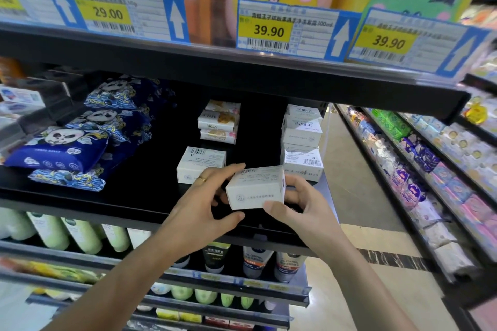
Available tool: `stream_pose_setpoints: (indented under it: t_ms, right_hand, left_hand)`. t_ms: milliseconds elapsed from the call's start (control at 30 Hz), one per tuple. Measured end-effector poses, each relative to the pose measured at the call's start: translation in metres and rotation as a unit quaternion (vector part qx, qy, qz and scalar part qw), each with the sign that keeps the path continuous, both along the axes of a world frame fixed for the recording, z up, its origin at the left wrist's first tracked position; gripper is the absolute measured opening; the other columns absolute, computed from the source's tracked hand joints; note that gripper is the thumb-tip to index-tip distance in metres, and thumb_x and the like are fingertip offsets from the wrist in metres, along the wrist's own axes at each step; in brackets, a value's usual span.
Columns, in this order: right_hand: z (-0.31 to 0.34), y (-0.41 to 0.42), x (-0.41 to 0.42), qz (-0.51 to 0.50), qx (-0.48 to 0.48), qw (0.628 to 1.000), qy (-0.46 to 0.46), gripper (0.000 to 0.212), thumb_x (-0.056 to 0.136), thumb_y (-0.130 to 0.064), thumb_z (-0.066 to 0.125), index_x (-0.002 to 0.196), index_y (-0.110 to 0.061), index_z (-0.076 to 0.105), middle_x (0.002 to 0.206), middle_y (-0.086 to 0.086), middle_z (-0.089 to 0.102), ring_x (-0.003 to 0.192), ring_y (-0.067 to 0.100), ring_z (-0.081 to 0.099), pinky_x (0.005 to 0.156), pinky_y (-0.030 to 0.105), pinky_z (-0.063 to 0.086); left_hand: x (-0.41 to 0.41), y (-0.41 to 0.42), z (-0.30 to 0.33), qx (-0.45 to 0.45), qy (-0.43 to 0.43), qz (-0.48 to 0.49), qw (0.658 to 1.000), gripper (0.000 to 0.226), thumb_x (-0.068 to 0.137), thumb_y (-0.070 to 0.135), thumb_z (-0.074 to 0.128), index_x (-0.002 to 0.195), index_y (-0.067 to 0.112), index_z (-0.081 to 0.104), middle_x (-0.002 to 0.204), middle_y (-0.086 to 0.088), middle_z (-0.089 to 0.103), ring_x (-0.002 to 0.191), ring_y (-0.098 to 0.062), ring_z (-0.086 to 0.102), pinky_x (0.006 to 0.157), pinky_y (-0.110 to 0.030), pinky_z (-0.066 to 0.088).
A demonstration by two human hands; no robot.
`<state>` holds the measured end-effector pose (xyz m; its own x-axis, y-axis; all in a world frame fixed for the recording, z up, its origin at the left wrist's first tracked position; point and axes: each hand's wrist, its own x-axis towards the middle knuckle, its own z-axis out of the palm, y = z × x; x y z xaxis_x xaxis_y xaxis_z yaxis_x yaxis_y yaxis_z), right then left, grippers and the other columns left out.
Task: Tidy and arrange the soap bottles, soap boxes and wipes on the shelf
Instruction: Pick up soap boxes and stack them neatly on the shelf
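Both hands hold one white soap box (255, 188) just above the front of the black shelf (139, 196). My left hand (207, 201) grips its left end, thumb underneath. My right hand (301, 203) grips its right end. Behind it another white soap box (200, 162) lies flat on the shelf. A stack of white soap boxes (302, 140) stands at the right end. Three wrapped soaps (219, 122) are piled at the back. Blue panda-print wipe packs (57, 150) are heaped on the left.
The shelf above (215, 62) hangs low with price tags (271, 29) and cartoon-faced bottles. Below are pale green bottles (80, 234) and dark tubes (258, 260). An aisle floor (357, 236) and another rack of packs (430, 169) lie to the right.
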<state>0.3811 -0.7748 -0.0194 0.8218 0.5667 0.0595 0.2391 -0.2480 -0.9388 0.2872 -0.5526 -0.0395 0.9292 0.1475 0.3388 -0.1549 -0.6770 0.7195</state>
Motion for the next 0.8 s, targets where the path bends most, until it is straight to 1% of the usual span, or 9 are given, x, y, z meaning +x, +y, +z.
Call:
stream_pose_setpoints:
  t_ms: [133,267,400,467,533,600,667,733,800]
  right_hand:
    - [-0.0006,0.0008,0.0007,0.003,0.013,1.000,0.012,0.057,0.078,-0.050,0.078,0.129,-0.036,0.059,0.112,-0.010,0.079,0.115,0.011,0.070,0.107,0.049,0.051]
    - [-0.0010,0.0014,0.0003,0.008,0.008,1.000,0.009,0.051,0.079,-0.052,0.077,0.125,-0.037,0.061,0.107,-0.009,0.080,0.112,0.011,0.071,0.106,0.050,0.050]
    - [0.0008,0.0029,-0.0011,0.008,0.013,1.000,0.005,0.048,0.079,-0.056,0.074,0.123,-0.038,0.064,0.103,-0.008,0.080,0.111,0.011,0.071,0.106,0.050,0.050]
    - [0.0010,0.0041,-0.0013,0.007,0.025,1.000,0.003,0.051,0.078,-0.060,0.074,0.123,-0.039,0.064,0.100,-0.006,0.080,0.109,0.011,0.071,0.105,0.048,0.050]
    - [0.0001,0.0043,-0.0005,0.002,0.037,0.999,-0.004,0.057,0.075,-0.064,0.074,0.124,-0.038,0.064,0.093,-0.006,0.079,0.102,0.007,0.070,0.097,0.039,0.051]
    - [-0.0001,0.0049,-0.0008,0.001,0.047,0.999,-0.018,0.057,0.075,-0.060,0.076,0.125,-0.036,0.064,0.083,-0.006,0.076,0.089,0.006,0.068,0.086,0.028,0.049]
    - [-0.0004,0.0047,-0.0008,0.002,0.052,0.998,-0.030,0.054,0.079,-0.048,0.079,0.129,-0.036,0.062,0.078,-0.004,0.069,0.079,0.009,0.062,0.077,0.023,0.049]
    - [-0.0026,0.0038,0.0009,0.007,0.050,0.998,-0.041,0.055,0.082,-0.040,0.081,0.133,-0.037,0.060,0.084,-0.003,0.069,0.076,0.012,0.058,0.074,0.025,0.051]
    - [-0.0047,0.0037,0.0024,0.011,0.043,0.998,-0.052,0.056,0.087,-0.031,0.083,0.136,-0.037,0.058,0.097,-0.006,0.072,0.076,0.013,0.056,0.074,0.026,0.052]
  left_hand:
    - [-0.0007,-0.0033,-0.0025,0.005,-0.019,0.012,1.000,0.079,0.081,0.024,0.087,0.142,0.055,0.046,0.129,0.021,0.049,0.107,-0.013,0.059,0.088,-0.016,0.046]
    - [-0.0007,-0.0034,-0.0016,-0.010,-0.038,0.008,0.999,0.069,0.081,0.019,0.088,0.135,0.047,0.056,0.126,0.017,0.053,0.106,-0.015,0.059,0.086,-0.015,0.047]
    - [-0.0018,-0.0039,-0.0007,-0.011,-0.041,0.008,0.999,0.062,0.082,0.020,0.088,0.130,0.045,0.059,0.124,0.015,0.056,0.103,-0.015,0.060,0.084,-0.016,0.048]
    - [-0.0029,-0.0043,0.0007,-0.016,-0.031,0.007,0.999,0.058,0.083,0.023,0.087,0.129,0.045,0.059,0.123,0.015,0.057,0.102,-0.016,0.061,0.083,-0.017,0.048]
    - [-0.0031,-0.0049,0.0024,-0.019,-0.020,0.003,1.000,0.053,0.086,0.026,0.085,0.128,0.045,0.059,0.122,0.015,0.058,0.100,-0.016,0.061,0.084,-0.018,0.049]
    - [-0.0037,-0.0050,0.0025,-0.024,-0.017,0.001,1.000,0.049,0.090,0.028,0.081,0.130,0.044,0.058,0.121,0.015,0.059,0.101,-0.016,0.060,0.084,-0.022,0.050]
    - [-0.0036,-0.0040,0.0027,-0.036,-0.013,0.002,0.999,0.044,0.093,0.030,0.077,0.130,0.044,0.058,0.120,0.015,0.060,0.102,-0.016,0.061,0.083,-0.025,0.051]
    - [-0.0041,-0.0038,0.0030,-0.048,-0.001,0.000,0.999,0.041,0.095,0.031,0.076,0.128,0.047,0.057,0.117,0.015,0.063,0.101,-0.015,0.061,0.084,-0.026,0.051]
    - [-0.0050,-0.0050,0.0037,-0.052,0.009,-0.009,0.999,0.039,0.095,0.032,0.075,0.127,0.049,0.058,0.113,0.014,0.066,0.101,-0.015,0.061,0.084,-0.026,0.051]
